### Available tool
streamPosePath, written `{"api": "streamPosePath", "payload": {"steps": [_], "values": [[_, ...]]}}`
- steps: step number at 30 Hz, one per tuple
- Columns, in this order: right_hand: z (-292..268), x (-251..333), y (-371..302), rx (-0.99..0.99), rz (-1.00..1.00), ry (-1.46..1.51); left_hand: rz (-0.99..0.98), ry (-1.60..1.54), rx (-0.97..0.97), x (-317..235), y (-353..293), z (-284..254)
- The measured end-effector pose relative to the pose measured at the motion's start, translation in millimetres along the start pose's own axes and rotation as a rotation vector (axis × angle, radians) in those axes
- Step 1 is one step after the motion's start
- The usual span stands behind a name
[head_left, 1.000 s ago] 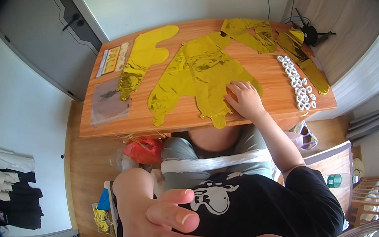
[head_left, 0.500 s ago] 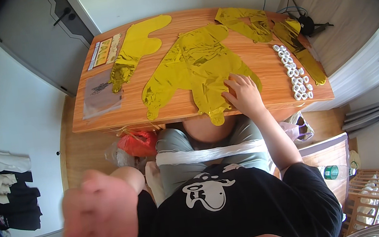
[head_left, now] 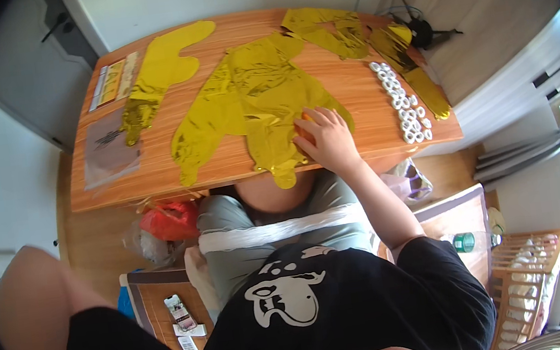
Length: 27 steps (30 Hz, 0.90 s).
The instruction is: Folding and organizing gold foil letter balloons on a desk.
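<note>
Wooden bench [head_left: 369, 104], seen from above, person seated at its near edge.

Large gold foil balloon [head_left: 250, 102], deflated and flat, lay across the middle of the bench, its lower tail hanging just over the near edge.

Right hand [head_left: 327, 140] rested palm down on the near right part of that balloon, fingers spread and flat, gripping nothing; a small orange thing showed under the fingers, too hidden to tell.

Left hand was out of view; only the upper arm showed at lower left, so its state could not be told.

Second gold foil balloon [head_left: 159, 74] lay at far left. Crumpled gold foil pieces [head_left: 328, 29] lay at far right.

White rings [head_left: 402, 100] sat in rows at right, near the hand but apart from it.

Clear plastic bag [head_left: 109, 150] lay at the left edge.

Red bag [head_left: 170, 220] sat on the floor under the bench.
</note>
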State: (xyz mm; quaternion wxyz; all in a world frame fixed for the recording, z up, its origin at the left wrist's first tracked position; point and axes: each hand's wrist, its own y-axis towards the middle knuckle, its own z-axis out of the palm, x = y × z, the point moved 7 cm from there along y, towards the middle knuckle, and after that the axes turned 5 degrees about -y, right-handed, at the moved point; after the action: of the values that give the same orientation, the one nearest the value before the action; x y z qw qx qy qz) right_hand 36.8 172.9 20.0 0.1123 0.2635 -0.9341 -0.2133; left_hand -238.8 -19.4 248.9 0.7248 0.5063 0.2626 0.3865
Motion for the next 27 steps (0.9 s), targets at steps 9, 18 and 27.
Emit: {"api": "streamPosePath", "payload": {"steps": [9,18,27], "values": [[7.3,-0.5,-0.8,-0.019,0.007,0.096,-0.173,0.176,-0.033,36.3,-53.0,-36.0],[4.5,1.7,0.3,-0.02,0.033,0.131,-0.337,0.429,-0.027,70.7,-69.3,-52.6],[-0.8,3.0,-0.5,-0.048,0.037,0.177,-0.49,0.783,0.07,84.5,-62.6,-72.4]]}}
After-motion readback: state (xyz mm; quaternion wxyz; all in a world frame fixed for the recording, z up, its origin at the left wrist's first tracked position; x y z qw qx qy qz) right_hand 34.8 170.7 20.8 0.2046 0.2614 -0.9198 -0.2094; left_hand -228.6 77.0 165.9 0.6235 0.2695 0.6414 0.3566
